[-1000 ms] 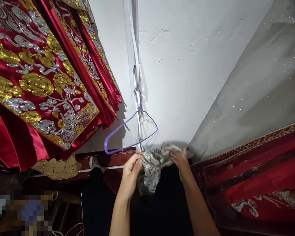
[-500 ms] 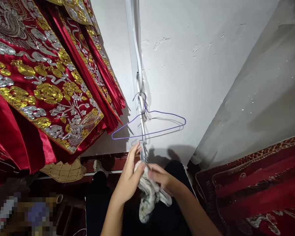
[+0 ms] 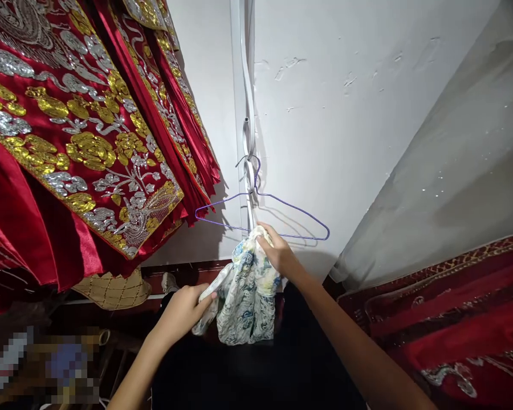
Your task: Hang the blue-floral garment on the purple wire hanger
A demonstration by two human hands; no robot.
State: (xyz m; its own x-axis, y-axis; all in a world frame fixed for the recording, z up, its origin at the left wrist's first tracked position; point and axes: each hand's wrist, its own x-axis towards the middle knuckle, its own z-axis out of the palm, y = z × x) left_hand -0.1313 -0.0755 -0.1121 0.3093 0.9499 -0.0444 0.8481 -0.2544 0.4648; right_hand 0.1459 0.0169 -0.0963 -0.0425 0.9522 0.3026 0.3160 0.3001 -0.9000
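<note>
A white cloth garment with a blue and green print hangs bunched between my hands, its exact kind unclear. My right hand is closed on its top edge, just below the hanger's bottom bar. Lower and to the left, my left hand pinches a strip-like edge of the same garment. Above them, a purple wire hanger hangs by its hook from a white curled metal bracket. The garment is in front of part of the hanger's lower bar.
Red cloths with gold and silver sequin embroidery hang at the left. A white wall stands behind the hanger. Grey plastic sheeting covers the right side, above a dark red embroidered cloth. A tan quilted piece lies low at left.
The bunched garment has spread open and risen. My right hand moved up toward the hanger, while my left hand moved down and left, drawing out an edge. The hanger has swung slightly.
</note>
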